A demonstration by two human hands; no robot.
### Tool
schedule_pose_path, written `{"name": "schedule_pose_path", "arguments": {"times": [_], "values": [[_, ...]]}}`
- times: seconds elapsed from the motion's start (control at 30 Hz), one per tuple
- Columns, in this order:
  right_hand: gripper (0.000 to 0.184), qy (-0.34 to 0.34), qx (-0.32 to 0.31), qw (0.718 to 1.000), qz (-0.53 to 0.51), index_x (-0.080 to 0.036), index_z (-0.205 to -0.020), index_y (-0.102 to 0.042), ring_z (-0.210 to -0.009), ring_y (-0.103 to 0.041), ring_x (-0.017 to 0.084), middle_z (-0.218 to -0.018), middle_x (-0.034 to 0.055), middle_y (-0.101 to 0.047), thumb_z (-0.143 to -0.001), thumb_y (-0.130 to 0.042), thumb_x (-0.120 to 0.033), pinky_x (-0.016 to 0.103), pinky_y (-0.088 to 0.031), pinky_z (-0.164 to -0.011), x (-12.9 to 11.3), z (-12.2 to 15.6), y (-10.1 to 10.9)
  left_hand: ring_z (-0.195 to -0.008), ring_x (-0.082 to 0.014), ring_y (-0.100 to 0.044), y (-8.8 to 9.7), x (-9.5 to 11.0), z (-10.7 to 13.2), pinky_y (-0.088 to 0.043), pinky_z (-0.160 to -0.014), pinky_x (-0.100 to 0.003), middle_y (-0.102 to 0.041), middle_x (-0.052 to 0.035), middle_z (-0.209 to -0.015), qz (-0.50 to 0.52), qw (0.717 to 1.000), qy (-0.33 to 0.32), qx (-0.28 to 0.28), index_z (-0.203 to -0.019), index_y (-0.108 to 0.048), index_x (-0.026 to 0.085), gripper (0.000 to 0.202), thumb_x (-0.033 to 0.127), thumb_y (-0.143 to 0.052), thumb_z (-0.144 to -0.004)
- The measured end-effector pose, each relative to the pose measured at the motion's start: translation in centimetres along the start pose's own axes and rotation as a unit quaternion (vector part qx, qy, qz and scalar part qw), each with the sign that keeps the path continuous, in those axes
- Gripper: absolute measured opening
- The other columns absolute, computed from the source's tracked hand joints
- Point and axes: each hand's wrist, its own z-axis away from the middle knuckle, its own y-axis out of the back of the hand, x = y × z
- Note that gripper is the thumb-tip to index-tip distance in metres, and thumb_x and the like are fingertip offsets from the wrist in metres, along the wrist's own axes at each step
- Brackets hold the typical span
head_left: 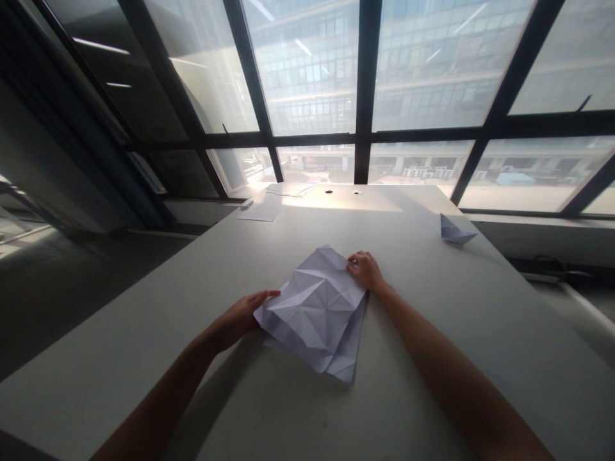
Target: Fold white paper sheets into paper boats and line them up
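Bare, tapering left forearm and right forearm

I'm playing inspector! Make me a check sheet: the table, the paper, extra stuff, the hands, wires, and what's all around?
Surface: white table, sunlit band toward the far edge.
Paper in hand: creased paper with star-like folds, another layer showing under its lower right side.
Extra stuff: small folded paper shape near the right edge; flat sheet far left.
Left hand: at the paper's left corner, thumb hidden.
Right hand: fingers curled at the paper's right edge; grip unclear.
Wires: dark loop beyond the table's right side, perhaps a cord.
Surroundings: big windows ahead, dark curtain left.
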Motion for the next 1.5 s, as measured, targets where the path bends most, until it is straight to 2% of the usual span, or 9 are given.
{"name": "schedule_pose_path", "arguments": {"times": [0.23, 0.43, 0.73, 0.8, 0.97, 1.1, 1.23, 1.37, 1.5], "values": [[0.017, 0.0, -0.007, 1.0, 0.011, -0.019, -0.098, -0.07, -0.102, -0.053, 0.021, -0.102, 0.0076, -0.066, -0.082, -0.064, -0.021, 0.029, -0.036, -0.091, -0.4, 0.1, 0.2, -0.092, -0.0248, -0.065, -0.1, -0.2, 0.2, -0.054, -0.065, -0.027, -0.061, -0.0133, -0.12, -0.03, 0.999, 0.013, 0.001, -0.131, -0.052, 0.022, 0.068, 0.051, -0.074, -0.073], [0.019, 0.008, -0.017, 0.999, 0.039, -0.019, -0.103, -0.068, -0.106, -0.051, 0.021, -0.106, 0.007, -0.065, -0.086, -0.061, -0.024, 0.029, -0.036, -0.093, -0.8, 0.2, 0.3, -0.1, -0.029, -0.065, -1.0, -0.3, 0.2, -0.055, -0.083, -0.038, -0.051, -0.0168, -0.135, 0.015, 1.0, -0.011, -0.014, -0.143, -0.038, 0.024, 0.095, 0.032, -0.087, -0.062], [0.024, 0.013, -0.017, 0.998, 0.054, -0.02, -0.11, -0.066, -0.107, -0.051, 0.022, -0.11, 0.0081, -0.064, -0.088, -0.059, -0.025, 0.032, -0.036, -0.093, -0.8, 0.5, 0.3, -0.077, -0.0203, -0.066, 0.1, -1.0, 0.0, -0.053, -0.069, -0.03, -0.07, -0.0078, -0.096, 0.004, 0.998, -0.005, -0.068, -0.152, -0.019, 0.024, 0.102, 0.035, -0.081, -0.072], [0.024, 0.009, -0.016, 0.998, 0.058, -0.02, -0.11, -0.065, -0.109, -0.05, 0.023, -0.111, 0.0088, -0.063, -0.088, -0.058, -0.024, 0.033, -0.036, -0.094, -1.0, 0.4, 0.5, -0.073, -0.0174, -0.064, 0.2, -0.8, 0.1, -0.051, -0.066, -0.028, -0.069, -0.0064, -0.095, -0.006, 0.997, -0.012, -0.08, -0.151, -0.023, 0.025, 0.095, 0.037, -0.078, -0.075], [0.023, 0.02, 0.062, 0.997, 0.041, -0.019, -0.108, -0.065, -0.11, -0.049, 0.025, -0.113, 0.01, -0.061, -0.089, -0.054, -0.02, 0.038, -0.037, -0.093, -3.8, 0.7, 2.7, -0.08, -0.0187, -0.063, 0.1, -0.5, 0.1, -0.05, -0.071, -0.027, -0.069, -0.0107, -0.103, -0.041, 0.997, 0.014, -0.064, -0.127, -0.061, 0.012, 0.063, 0.038, -0.079, -0.072], [0.024, 0.078, 0.077, 0.994, -0.003, -0.019, -0.108, -0.064, -0.11, -0.05, 0.025, -0.115, 0.0101, -0.061, -0.091, -0.051, -0.03, 0.041, -0.038, -0.096, -9.8, 4.4, 5.2, -0.087, -0.021, -0.064, -0.1, -0.6, 0.0, -0.05, -0.079, -0.03, -0.068, -0.0127, -0.112, 0.002, 0.998, 0.012, -0.069, -0.124, -0.063, 0.012, 0.064, 0.036, -0.082, -0.068], [0.07, 0.182, -0.009, 0.983, -0.006, -0.019, -0.135, -0.048, -0.127, -0.039, 0.032, -0.139, 0.0135, -0.047, -0.077, -0.066, -0.054, 0.048, -0.032, -0.105, -15.1, 10.5, 5.5, -0.091, -0.0239, -0.065, -0.5, -0.8, 0.1, -0.051, -0.081, -0.031, -0.067, -0.0141, -0.115, 0.031, 0.996, 0.013, -0.081, -0.126, -0.062, 0.011, 0.069, 0.037, -0.084, -0.066], [0.046, 0.173, -0.031, 0.984, 0.041, -0.016, -0.133, -0.05, -0.128, -0.043, 0.027, -0.137, 0.014, -0.052, -0.089, -0.055, -0.027, 0.046, -0.032, -0.109, -15.5, 13.5, 3.8, -0.092, -0.0228, -0.065, -0.5, -1.0, 0.0, -0.051, -0.083, -0.031, -0.067, -0.0135, -0.116, 0.027, 0.997, 0.009, -0.076, -0.128, -0.06, 0.011, 0.07, 0.034, -0.084, -0.067], [0.045, 0.227, -0.032, 0.969, 0.095, -0.011, -0.135, -0.047, -0.126, -0.047, 0.024, -0.133, 0.0148, -0.056, -0.09, -0.046, -0.009, 0.041, -0.036, -0.109, -13.2, 14.1, 3.3, -0.098, -0.0239, -0.064, -0.5, -1.1, 0.0, -0.05, -0.087, -0.032, -0.065, -0.0135, -0.121, 0.037, 0.995, 0.01, -0.091, -0.133, -0.056, 0.014, 0.071, 0.033, -0.082, -0.069]]}}
